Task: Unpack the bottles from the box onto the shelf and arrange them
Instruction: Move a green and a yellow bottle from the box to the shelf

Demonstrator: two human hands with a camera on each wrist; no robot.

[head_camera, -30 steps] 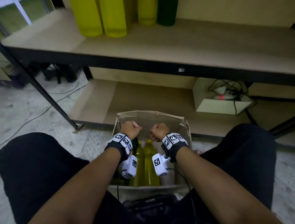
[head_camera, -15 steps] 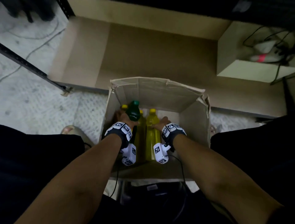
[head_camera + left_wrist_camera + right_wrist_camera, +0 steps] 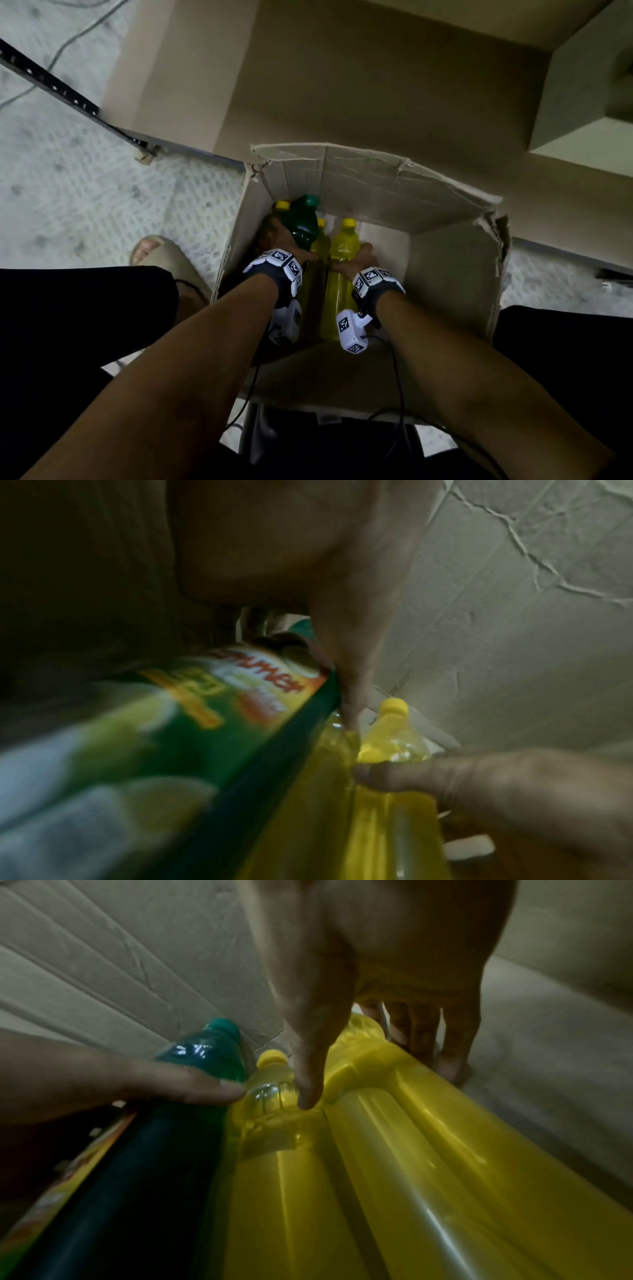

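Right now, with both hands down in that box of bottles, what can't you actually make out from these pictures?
- Green bottle label: left wrist view, motion blur smears most of the print.
- Left hand fingers: head view, hidden behind the green bottle.
- Box floor and full bottle count: head view, covered by arms and bottles.
- Right hand fingertips: right wrist view, hidden behind the yellow bottle.

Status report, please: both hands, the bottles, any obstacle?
Left hand grips green bottle. Right hand grips yellow bottle. Both bottles inside box, not yet lifted out. Two more yellow bottles beside them; no obstacle seen.
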